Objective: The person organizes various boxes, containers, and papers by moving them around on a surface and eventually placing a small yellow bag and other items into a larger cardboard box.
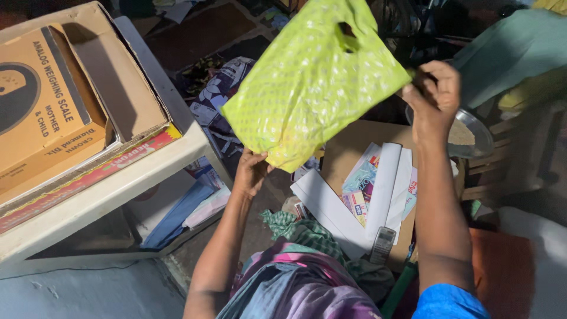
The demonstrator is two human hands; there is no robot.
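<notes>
A bright lime-green plastic carry bag (307, 82) with a pale dotted pattern and a cut-out handle hole is stretched out in the air in front of me. My left hand (251, 171) grips its lower corner from beneath. My right hand (436, 97) pinches its right edge, raised higher than the left. The bag looks flat; I cannot see inside it.
A white table (112, 189) at the left carries brown cardboard boxes (53, 106). Below the bag lie a cardboard sheet with paper packets (378, 183), a small phone-like handset (383, 244), crumpled cloth (307, 236) and a metal plate (472, 136) at right.
</notes>
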